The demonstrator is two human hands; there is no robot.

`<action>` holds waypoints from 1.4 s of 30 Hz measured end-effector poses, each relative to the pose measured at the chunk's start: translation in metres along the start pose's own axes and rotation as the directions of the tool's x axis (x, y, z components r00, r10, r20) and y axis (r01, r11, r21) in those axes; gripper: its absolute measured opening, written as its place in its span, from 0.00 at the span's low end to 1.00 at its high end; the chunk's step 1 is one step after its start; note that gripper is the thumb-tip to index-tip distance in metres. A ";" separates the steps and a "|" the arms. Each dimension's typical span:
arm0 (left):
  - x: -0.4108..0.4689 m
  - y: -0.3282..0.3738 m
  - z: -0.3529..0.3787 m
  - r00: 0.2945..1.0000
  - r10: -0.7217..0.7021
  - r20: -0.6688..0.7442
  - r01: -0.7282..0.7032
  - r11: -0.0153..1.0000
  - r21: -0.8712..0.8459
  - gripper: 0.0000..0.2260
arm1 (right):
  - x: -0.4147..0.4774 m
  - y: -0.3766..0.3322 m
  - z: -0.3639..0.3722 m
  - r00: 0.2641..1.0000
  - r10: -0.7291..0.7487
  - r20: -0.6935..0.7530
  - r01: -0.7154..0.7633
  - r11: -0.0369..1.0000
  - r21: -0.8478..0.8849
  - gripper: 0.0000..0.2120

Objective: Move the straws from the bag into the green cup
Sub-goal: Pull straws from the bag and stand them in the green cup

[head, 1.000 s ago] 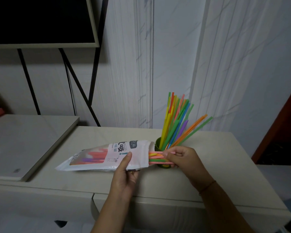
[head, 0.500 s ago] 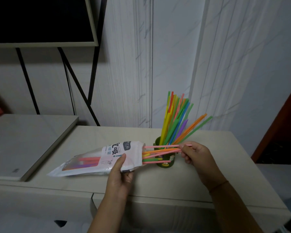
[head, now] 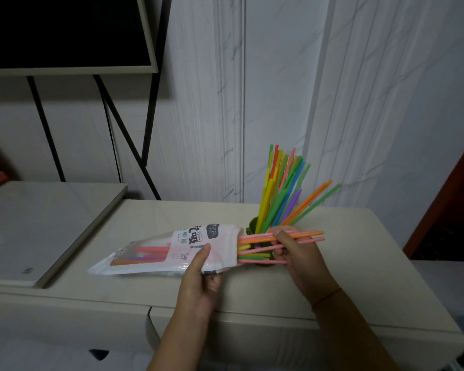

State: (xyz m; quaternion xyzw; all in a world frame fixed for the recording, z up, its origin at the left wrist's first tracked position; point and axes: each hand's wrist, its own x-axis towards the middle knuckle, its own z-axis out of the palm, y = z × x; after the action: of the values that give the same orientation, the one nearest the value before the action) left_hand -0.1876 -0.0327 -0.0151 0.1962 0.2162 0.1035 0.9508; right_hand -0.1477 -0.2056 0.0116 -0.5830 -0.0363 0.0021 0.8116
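Extraction step. Right grip (head: 295, 253) pinches a few pink/orange straws (head: 310, 233), half out of the bag (head: 172, 250). Left grip (head: 201, 277) clamps the bag. Green cup (head: 253, 226) sits just behind, already well filled. Next: pull clear, tip upright, drop in.

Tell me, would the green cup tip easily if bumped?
Probably: the green cup looks small and likely light, and tall straws lean out of it sideways. The right hand, gripping pink straws just in front, could knock it.
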 end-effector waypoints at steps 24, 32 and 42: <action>0.002 0.005 -0.002 1.000 0.024 -0.011 -0.024 0.999 0.032 0.18 | 0.004 -0.015 -0.012 1.000 0.031 0.005 -0.031 0.999 0.028 0.05; -0.004 -0.008 0.005 0.999 -0.011 -0.045 0.017 0.991 0.134 0.20 | -0.001 -0.013 0.002 0.994 0.058 0.096 -0.062 0.998 0.033 0.06; 0.003 0.008 -0.006 0.998 0.030 -0.061 -0.023 0.994 0.107 0.16 | 0.019 -0.034 -0.046 0.969 -0.054 -0.240 0.058 0.998 0.010 0.05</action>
State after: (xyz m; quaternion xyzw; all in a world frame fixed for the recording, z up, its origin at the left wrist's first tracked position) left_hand -0.1886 -0.0225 -0.0178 0.2462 0.2483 0.1106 0.9303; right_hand -0.1270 -0.2589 0.0300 -0.5710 0.0454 -0.0908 0.8147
